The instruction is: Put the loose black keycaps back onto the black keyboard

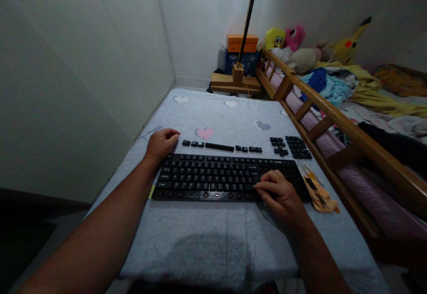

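A black keyboard [208, 176] lies flat on the cloth-covered table, its bottom row and right-hand key block bare of caps. My right hand [278, 191] is over its right part, thumb and index finger pinched together at the right end of the lowest capped row; what is between them, if anything, is hidden. Just beyond the keyboard's upper left corner rests my left hand [163, 143], its fingers curled and closed, nothing visible in them. Near its fingertips begins a row of loose keycaps, with a long space bar cap [219, 147] among them.
More loose keycaps [298, 147] are grouped at the table's right. An orange cloth [322, 196] with small dark tools on it lies right of the keyboard. A wooden bed rail [320, 111] borders the table's right side; a pale wall panel [83, 71] stands left.
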Tool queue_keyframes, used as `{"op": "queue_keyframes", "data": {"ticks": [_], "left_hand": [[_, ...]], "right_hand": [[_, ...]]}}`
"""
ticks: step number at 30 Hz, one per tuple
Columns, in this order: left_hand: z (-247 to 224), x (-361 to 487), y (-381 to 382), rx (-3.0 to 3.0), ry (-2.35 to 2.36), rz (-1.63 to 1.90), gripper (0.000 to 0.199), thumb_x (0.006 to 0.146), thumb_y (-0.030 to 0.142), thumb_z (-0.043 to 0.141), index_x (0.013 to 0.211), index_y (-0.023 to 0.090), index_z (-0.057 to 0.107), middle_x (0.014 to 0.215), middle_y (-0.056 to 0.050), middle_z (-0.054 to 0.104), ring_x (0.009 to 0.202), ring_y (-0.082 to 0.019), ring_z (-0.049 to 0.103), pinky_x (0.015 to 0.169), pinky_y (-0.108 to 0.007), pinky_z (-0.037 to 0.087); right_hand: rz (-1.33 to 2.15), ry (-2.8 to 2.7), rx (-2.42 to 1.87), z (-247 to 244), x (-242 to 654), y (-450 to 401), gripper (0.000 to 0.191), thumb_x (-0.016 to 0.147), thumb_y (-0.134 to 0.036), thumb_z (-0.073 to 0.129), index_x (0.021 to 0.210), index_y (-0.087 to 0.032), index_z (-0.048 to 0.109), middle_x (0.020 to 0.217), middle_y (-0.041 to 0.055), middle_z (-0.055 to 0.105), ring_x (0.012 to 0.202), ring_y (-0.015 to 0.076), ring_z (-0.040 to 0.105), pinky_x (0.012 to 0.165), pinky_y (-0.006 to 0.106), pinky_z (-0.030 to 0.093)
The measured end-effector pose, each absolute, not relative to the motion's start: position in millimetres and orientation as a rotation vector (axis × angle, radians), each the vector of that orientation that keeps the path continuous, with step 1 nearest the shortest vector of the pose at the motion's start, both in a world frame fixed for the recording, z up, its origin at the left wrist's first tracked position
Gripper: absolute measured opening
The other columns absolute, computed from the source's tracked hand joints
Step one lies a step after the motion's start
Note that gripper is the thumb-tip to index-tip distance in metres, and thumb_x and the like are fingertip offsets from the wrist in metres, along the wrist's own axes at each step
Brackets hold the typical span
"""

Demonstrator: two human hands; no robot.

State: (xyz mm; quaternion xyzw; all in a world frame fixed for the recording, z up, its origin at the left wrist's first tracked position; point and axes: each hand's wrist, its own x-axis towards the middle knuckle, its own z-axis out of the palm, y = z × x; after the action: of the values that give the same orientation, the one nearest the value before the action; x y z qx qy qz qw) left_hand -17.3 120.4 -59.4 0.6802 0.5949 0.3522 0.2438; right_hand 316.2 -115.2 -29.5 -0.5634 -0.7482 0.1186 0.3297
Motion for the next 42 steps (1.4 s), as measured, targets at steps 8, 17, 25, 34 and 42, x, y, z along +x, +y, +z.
{"op": "queue_keyframes", "data": {"ticks": [8,17,25,34,42], "left_hand": [[-59,-18,121,1.823,1.595,1.002,0.030,0.070,0.037,0.060,0.085,0.018,0.077,0.083,-0.004,0.077,0.078,-0.021,0.068,0.077,-0.030,0.052],[-59,-18,120,1.750,1.532,1.055,0.032,0.068,0.040,0.063,0.086,0.016,0.076,0.081,-0.004,0.074,0.074,-0.019,0.065,0.071,-0.030,0.051],[-60,-19,120,1.718,1.465,1.017,0.034,0.066,0.041,0.067,0.088,0.015,0.075,0.073,-0.003,0.069,0.062,-0.016,0.058,0.061,-0.029,0.046],[-51,-21,118,1.727,1.402,0.834,0.046,0.064,0.044,0.069,0.098,0.012,0.075,0.067,-0.003,0.064,0.058,-0.016,0.056,0.056,-0.029,0.042],[-30,-18,128,1.874,1.337,0.566,0.030,0.054,0.027,0.073,0.082,0.019,0.078,0.060,0.002,0.061,0.056,-0.015,0.055,0.057,-0.028,0.042]], "right_hand": [[0.264,-2.049,-1.457,-32,312,-113,0.017,0.087,-0.014,0.061,0.088,-0.023,0.075,0.083,0.0050,0.063,0.083,0.0198,0.055,0.071,0.035,0.046],[0.039,-1.572,-1.510,-29,330,-120,0.012,0.090,-0.019,0.058,0.089,-0.022,0.070,0.087,0.0040,0.061,0.085,0.0198,0.058,0.076,0.037,0.047],[-0.036,-1.551,-1.543,-32,328,-118,0.011,0.089,-0.020,0.059,0.086,-0.022,0.070,0.086,0.0039,0.062,0.085,0.0204,0.059,0.076,0.037,0.046],[-0.026,-1.561,-1.560,-33,330,-117,0.011,0.087,-0.022,0.060,0.086,-0.022,0.071,0.086,0.0041,0.064,0.084,0.0211,0.060,0.075,0.036,0.047],[0.026,-1.552,-1.580,-28,323,-116,0.012,0.086,-0.025,0.060,0.082,-0.022,0.072,0.083,0.0045,0.064,0.079,0.0209,0.062,0.071,0.035,0.049]]}}
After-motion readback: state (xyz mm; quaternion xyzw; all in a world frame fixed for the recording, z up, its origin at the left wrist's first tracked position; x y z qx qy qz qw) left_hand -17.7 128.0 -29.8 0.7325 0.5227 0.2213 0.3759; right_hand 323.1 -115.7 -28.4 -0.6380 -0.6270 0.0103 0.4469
